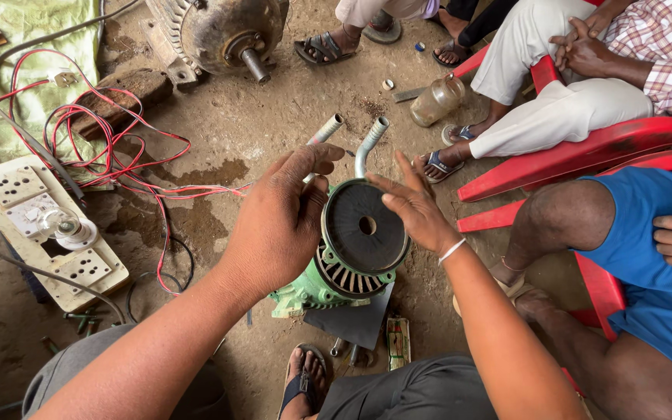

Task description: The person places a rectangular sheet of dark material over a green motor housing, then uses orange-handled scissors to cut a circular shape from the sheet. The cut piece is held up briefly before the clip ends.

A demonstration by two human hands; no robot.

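The person's left hand [278,225] curls around the left rim of a green motor housing [313,288] that sits on the dirt floor [274,117] between the person's knees, its grip half closed with the thumb raised near the top and the fingers hidden behind the casing, so how tightly it holds cannot be told. The right hand [418,214] is spread flat and open, its palm and fingers resting against the right edge of a black round end cover [363,225] with a centre hole, which faces the camera at the housing's top end. Beneath the cover, a ring of metal fins [344,276] shows. Two bent metal pipes [371,140] rise from behind the cover, side by side. A dark flat sheet [355,319] lies under the housing. To the left, well apart, a white switch board [40,225] carries a clear bulb [64,225], with red wires [103,148] looping across the floor beside it. A larger rusty motor [223,31] lies at the top. A cloudy plastic jar [437,99] stands near other people's sandalled feet, and those people sit on red plastic chairs [585,152] at the right.
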